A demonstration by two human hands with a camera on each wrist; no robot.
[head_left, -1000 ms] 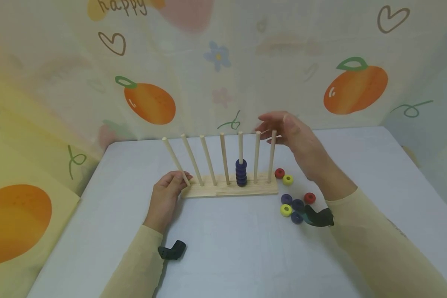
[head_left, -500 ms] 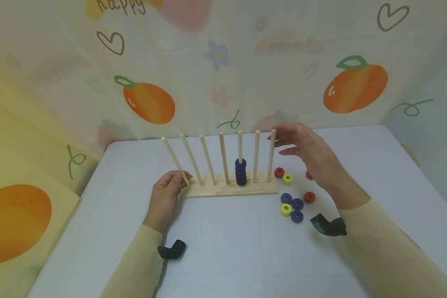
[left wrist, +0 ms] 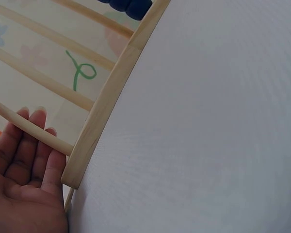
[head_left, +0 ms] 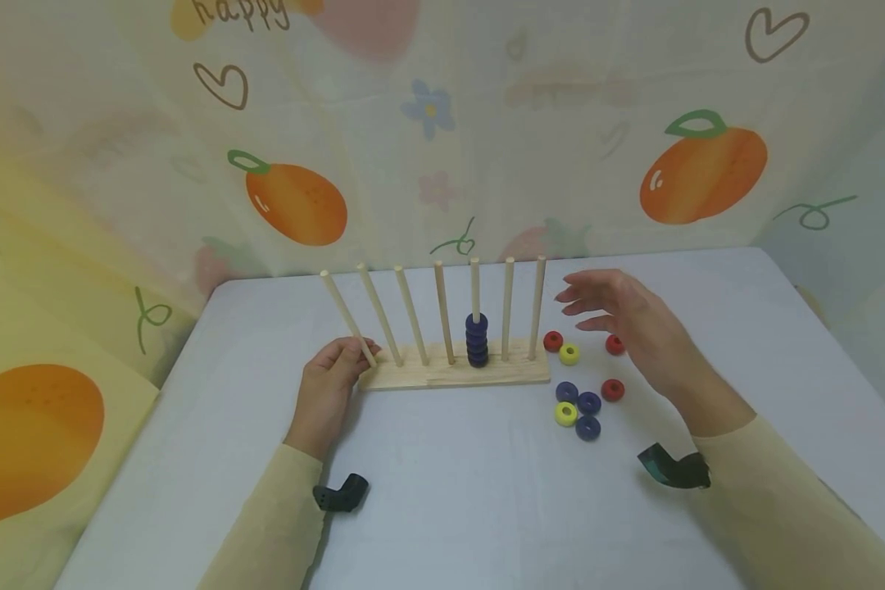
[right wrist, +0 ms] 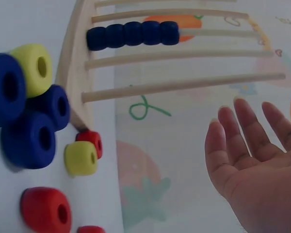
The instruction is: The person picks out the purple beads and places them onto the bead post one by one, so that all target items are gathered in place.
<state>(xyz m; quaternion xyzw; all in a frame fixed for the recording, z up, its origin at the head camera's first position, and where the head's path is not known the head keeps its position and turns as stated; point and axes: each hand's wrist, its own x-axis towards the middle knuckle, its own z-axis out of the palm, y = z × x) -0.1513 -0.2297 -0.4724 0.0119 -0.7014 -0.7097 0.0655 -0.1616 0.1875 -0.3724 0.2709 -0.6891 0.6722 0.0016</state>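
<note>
A wooden peg rack [head_left: 413, 375] stands on the table, with a row of upright pegs along its base. Several dark blue beads [head_left: 477, 341] are stacked on the third peg from the right. My left hand [head_left: 329, 393] holds the leftmost peg [left wrist: 36, 130] low down; its fingers lie behind the peg in the left wrist view, and most of the thumb is out of frame there. To the right of the rack, my right hand [head_left: 645, 332] hovers over loose beads, fingers extended and apart. The right wrist view shows nothing in the palm [right wrist: 269, 179].
Loose beads lie on the white table [head_left: 457, 500] right of the rack: several blue ones [head_left: 588, 428], yellow ones [head_left: 566, 414] and red ones [head_left: 613, 390]. One red bead [head_left: 615, 344] is partly behind my right hand. A patterned cloth [head_left: 383, 123] hangs behind the table.
My right hand has moved right and down, away from the pegs' tops to above the loose beads. A red bead behind it has come into sight. My left hand stays in place.
</note>
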